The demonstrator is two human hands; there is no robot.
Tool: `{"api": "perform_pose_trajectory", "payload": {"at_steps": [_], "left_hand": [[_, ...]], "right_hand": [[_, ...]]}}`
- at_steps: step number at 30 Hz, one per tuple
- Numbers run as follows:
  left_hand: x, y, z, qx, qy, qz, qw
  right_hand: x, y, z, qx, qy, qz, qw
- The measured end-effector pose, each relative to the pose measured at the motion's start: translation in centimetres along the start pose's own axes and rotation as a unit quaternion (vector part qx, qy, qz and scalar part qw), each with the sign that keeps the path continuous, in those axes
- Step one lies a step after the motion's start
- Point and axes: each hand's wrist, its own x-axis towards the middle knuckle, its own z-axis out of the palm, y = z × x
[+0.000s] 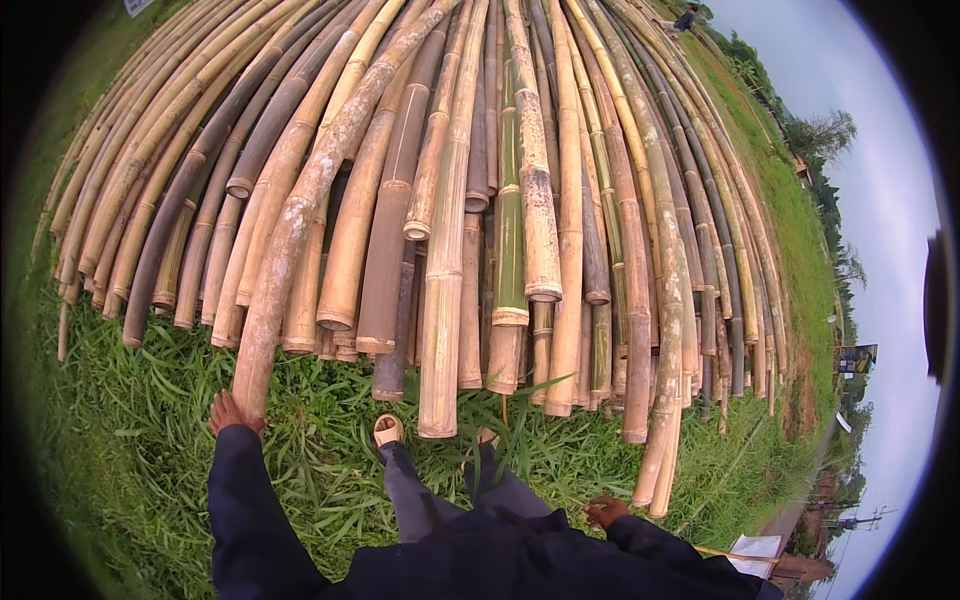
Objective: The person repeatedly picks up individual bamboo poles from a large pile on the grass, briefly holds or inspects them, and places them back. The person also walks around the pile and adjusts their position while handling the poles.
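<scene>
A long, pale, blotchy bamboo pole (290,235) lies slantwise on top of a big stack of bamboo poles (440,340). My left hand (232,412) grips its near end, fingers along the left side; the underside of the grip is hidden. Beside my body on the right, my right hand (605,512) hangs away from the stack, fingers loosely bent and apart, with nothing visible in it. A green bamboo pole (509,230) lies among the tan and dark grey-brown ones. The near ends stick out unevenly toward me.
Tall grass (140,460) surrounds my sandalled feet (388,430), which stand close to the pole ends. At the lower right are a white sheet (755,553) and a thin stick. Farther off, a person (686,17) is beside the stack, and trees (822,135) line the right.
</scene>
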Motion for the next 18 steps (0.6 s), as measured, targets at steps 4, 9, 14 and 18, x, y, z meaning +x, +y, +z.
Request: {"api": "perform_pose_trajectory", "payload": {"at_steps": [4, 9, 14, 18], "left_hand": [[-2.7, 3.6, 1.3, -0.033, 0.105, 0.076, 0.991], [-7.1, 9.4, 1.7, -0.108, 0.124, 0.158, 0.974], [-11.4, 18.1, 4.2, -0.224, 0.077, 0.251, 0.939], [-15.6, 26.8, 7.7, -0.221, 0.024, 0.232, 0.947]], "right_hand": [[1.2, -2.6, 1.7, -0.046, -0.012, -0.050, 0.998], [4.2, -3.4, 2.2, -0.081, 0.032, -0.095, 0.992], [7.2, -2.0, 1.1, -0.107, 0.039, -0.057, 0.992], [10.9, -0.6, -1.0, 0.006, -0.016, 0.030, 0.999]]}}
